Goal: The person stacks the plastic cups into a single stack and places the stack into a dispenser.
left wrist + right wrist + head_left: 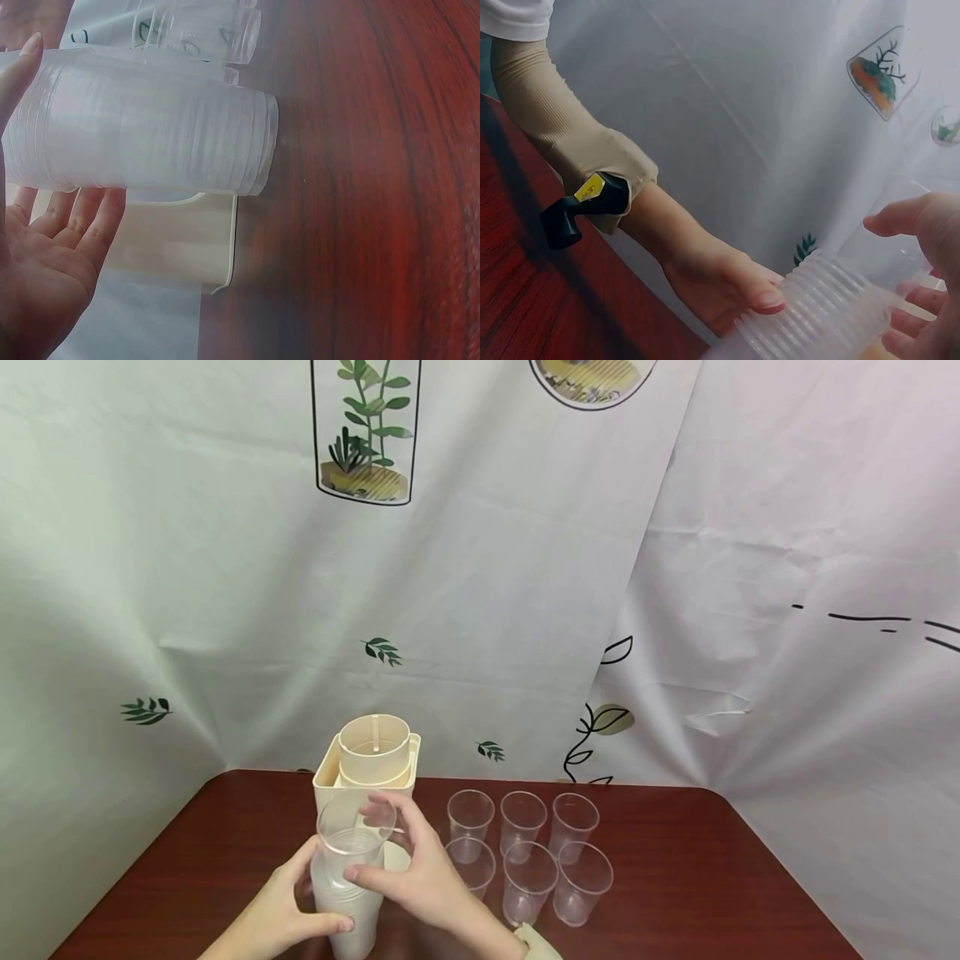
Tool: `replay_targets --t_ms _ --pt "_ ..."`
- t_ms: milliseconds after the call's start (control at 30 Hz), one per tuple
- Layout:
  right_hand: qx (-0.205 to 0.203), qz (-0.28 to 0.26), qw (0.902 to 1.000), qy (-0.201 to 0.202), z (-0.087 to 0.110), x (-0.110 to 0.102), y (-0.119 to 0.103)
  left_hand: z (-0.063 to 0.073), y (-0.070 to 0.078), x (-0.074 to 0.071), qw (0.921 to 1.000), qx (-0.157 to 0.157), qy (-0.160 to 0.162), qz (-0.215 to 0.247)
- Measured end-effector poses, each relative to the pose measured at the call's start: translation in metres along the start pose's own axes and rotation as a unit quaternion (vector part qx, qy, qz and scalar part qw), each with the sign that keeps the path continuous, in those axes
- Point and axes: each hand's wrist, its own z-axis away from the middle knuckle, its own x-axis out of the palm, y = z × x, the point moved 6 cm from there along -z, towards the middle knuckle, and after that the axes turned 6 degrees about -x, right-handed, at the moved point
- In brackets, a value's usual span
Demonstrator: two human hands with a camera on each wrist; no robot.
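A stack of clear plastic cups [347, 885] stands upright on the table [675, 877], directly between the two hands and close to the person's near edge. The left hand [281, 914] wraps the lower part of the stack from its own side, thumb across the front and fingers curled round the back; judged from this grip, it steadies the nested cups so that they do not lift together. The right hand [420, 868] pinches the topmost cup [356, 823] near the rim, thumb on the ribbed wall and fingers reaching over the far side; that cup sits raised above the ribbed rims below it. In the left wrist view the stack [150, 127] lies across the fingers [82, 217] of the left hand, with the palm behind it. In the right wrist view the ribbed rims [817, 315] show between the left hand's thumb [765, 298] and the right hand's fingertips [900, 217]. Just beyond both hands stands a cream plastic holder [367, 764] with a round tube rising from a square body. On the far side of the right hand, six separate clear cups [525, 860] stand upright in two rows of three, mouths up and close together, probably set out one by one. A small yellow tag [590, 187] on a black clip sits at the left sleeve cuff; its print is too small to read. A white curtain with plant prints [367, 435] hangs behind the table.
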Motion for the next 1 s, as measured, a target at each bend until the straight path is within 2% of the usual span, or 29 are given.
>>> replay_targets --t_ms 100,233,333,467,567,1000 --pt "-0.006 0.008 0.9999 0.0 0.001 0.001 0.002 0.0 -0.001 0.001 1.0 -0.006 -0.002 -0.002" --pt "-0.031 0.032 0.999 -0.003 0.001 0.001 0.003 -0.001 -0.004 0.001 0.9983 -0.056 -0.007 0.012" --pt "-0.032 0.04 0.9987 -0.005 0.001 0.002 0.004 -0.001 -0.005 0.001 0.9978 -0.065 -0.008 0.014" --pt "-0.006 0.036 0.9993 -0.006 0.001 0.002 0.007 -0.001 -0.002 0.001 0.9998 -0.019 -0.008 0.003" --pt "0.011 0.042 0.999 -0.007 0.002 0.002 0.01 -0.001 -0.003 0.001 0.9999 -0.01 -0.008 0.008" --pt "0.033 0.049 0.998 -0.022 0.005 0.004 0.014 -0.002 -0.003 -0.001 0.9995 -0.024 -0.006 0.017"
